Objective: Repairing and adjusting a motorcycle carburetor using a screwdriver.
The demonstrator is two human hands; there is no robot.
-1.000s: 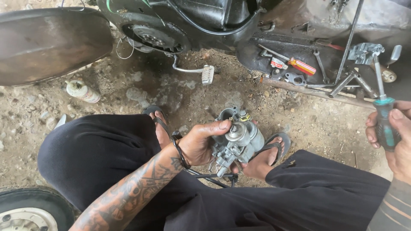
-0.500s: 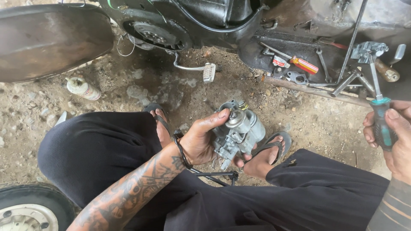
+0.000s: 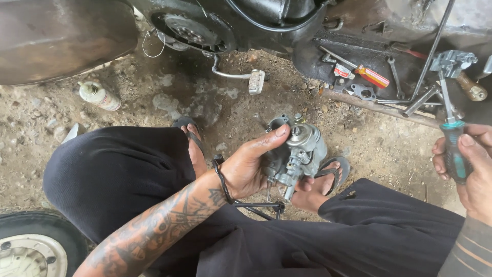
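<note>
Two hands are busy in my one head view. My left hand (image 3: 251,166) has its grip clenched around a small carburetor (image 3: 296,154), held up over my lap between my knees, thumb pressed along its top near the round cap. My right hand (image 3: 469,166) is closed around the teal-and-black handle of a screwdriver (image 3: 451,138), shaft pointing up and away, well apart from the carburetor.

As far as I can judge, the carburetor is already off the machine and free in my hand, with a thin black cable (image 3: 256,206) trailing from beneath it. The screwdriver tip is not on any screw, so whatever work it needs is not under way at this instant.

The carburetor body is dull grey cast metal, lumpy and knobbed, with small brass-looking fittings and a smooth round cap. The ground (image 3: 154,97) is dry, gritty dirt with pebbles. My trousers are soft matte black cloth. Behind, the scooter's underside (image 3: 241,20) is dark and greasy, and a black tray (image 3: 312,61) holds an orange-handled screwdriver (image 3: 371,77) and wrenches. A pale small bottle (image 3: 98,96) lies on the dirt at left, and a rubber tyre (image 3: 36,246) sits at my lower left.
</note>
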